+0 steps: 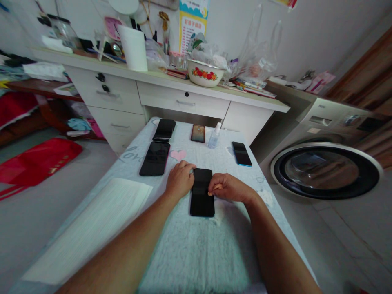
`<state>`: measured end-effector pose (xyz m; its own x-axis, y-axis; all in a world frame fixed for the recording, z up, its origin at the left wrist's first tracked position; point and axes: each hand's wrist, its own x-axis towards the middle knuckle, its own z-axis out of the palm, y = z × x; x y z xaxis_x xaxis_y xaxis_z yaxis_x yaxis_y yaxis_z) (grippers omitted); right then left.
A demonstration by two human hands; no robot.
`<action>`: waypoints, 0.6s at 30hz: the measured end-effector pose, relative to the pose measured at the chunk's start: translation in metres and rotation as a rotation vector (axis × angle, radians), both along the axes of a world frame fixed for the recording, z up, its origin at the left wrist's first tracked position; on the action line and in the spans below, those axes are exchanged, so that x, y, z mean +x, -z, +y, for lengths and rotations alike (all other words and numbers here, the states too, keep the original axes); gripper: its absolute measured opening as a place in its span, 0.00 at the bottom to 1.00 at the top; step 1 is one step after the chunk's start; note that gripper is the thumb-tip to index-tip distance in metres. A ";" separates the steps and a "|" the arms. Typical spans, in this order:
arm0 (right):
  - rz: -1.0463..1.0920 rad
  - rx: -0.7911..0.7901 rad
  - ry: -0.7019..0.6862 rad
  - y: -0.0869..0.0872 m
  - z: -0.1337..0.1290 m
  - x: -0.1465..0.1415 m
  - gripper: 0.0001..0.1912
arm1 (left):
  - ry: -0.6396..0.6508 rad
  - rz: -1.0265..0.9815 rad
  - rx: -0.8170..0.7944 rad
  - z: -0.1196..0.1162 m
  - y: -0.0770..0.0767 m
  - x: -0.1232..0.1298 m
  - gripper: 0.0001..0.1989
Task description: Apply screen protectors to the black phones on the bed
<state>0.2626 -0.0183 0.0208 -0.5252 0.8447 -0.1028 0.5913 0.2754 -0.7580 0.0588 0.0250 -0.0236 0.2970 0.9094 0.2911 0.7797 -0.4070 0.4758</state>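
A black smartphone lies flat, screen up, on the cloth-covered table in front of me. My left hand is curled against its upper left edge, the fingers closed on it and holding it against the table. My right hand is closed at the phone's right edge, fingertips on the screen. Something small and orange shows between its fingers, too small to name. Beyond the hands stand a clear spray bottle and a brownish phone. A larger dark phone lies at the left, and a blue-edged phone at the right.
Behind the dark phone lies a stack of black devices. White paper sheets cover the table's left side. At the far end is a white desk bearing a flowered bowl. A washing machine stands on the right, a red bag on the left floor.
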 end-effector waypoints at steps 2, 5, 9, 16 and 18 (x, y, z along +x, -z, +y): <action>0.007 0.034 0.046 0.003 0.002 0.000 0.08 | 0.000 0.006 -0.001 0.000 -0.001 0.000 0.17; -0.014 0.175 0.170 0.008 0.006 -0.001 0.08 | 0.007 0.008 -0.001 0.000 -0.001 0.000 0.17; -0.072 0.366 0.329 0.018 0.014 -0.004 0.05 | 0.005 0.012 -0.010 0.000 -0.001 -0.001 0.18; -0.177 0.507 0.501 0.028 0.028 -0.010 0.05 | 0.016 0.014 -0.008 0.000 -0.001 -0.001 0.17; -0.192 0.512 0.524 0.029 0.030 -0.011 0.06 | 0.017 0.012 -0.007 -0.001 -0.001 -0.001 0.17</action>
<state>0.2515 0.0120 -0.0081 -0.0543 0.9458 0.3201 0.8504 0.2118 -0.4816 0.0577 0.0244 -0.0227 0.3164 0.9060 0.2810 0.7784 -0.4173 0.4690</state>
